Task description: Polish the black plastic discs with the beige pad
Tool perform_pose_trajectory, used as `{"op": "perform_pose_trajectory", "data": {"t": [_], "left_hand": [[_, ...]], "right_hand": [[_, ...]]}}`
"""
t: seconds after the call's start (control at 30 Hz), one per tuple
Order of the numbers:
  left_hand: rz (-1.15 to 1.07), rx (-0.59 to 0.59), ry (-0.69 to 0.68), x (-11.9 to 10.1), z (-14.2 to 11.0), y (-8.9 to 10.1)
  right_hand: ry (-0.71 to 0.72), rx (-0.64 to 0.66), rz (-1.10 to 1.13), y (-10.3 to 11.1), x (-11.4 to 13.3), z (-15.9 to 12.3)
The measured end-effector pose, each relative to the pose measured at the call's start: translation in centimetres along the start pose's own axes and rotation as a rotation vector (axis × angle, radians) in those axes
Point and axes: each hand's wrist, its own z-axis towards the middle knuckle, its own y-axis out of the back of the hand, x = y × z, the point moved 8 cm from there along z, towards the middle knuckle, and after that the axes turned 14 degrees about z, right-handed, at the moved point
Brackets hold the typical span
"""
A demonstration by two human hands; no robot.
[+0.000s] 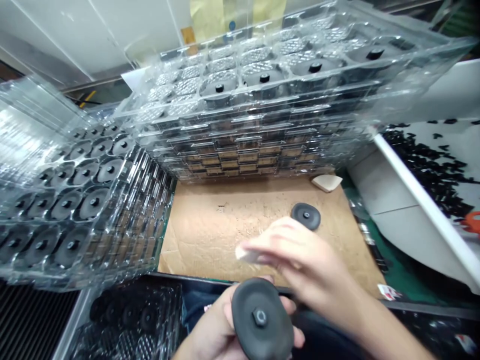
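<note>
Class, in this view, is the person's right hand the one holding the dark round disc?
No, the left hand holds the dark round disc, while the right hand pinches a small white pad.

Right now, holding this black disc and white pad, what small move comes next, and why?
Probably wipe the black disc with the white pad: your right hand holds the pad just above it, and your left hand grips the disc with its studded face turned up.

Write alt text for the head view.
The left hand holds a dark round disc with a central hex nut while the right hand pinches a white pad above a cardboard sheet. Stacked clear plastic trays of matching discs stand behind.
</note>
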Motion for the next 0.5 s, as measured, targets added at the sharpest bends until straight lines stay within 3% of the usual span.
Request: {"op": "perform_pose_trajectory", "data": {"t": [0.1, 0.23, 0.33, 0.5], "left_hand": [[-0.074, 0.114, 0.037, 0.1, 0.1, -0.7], [-0.059, 0.131, 0.009, -0.5, 0.3, -0.6], [-0.034, 0.129, -0.001, -0.7, 0.4, -0.3], [-0.019, 0.107, -0.018, -0.8, 0.4, 0.2]], "right_hand": [[-0.335, -0.173, -0.01, 1.5, -6.2, -1.8], [-0.427, -0.175, -0.058, -0.2, -11.4, -5.0], [-0.456, -0.217, -0.121, -1.3, -13.1, -7.3], [-0.496, -0.254, -0.217, -2.3, -13.6, -9.6]]}}
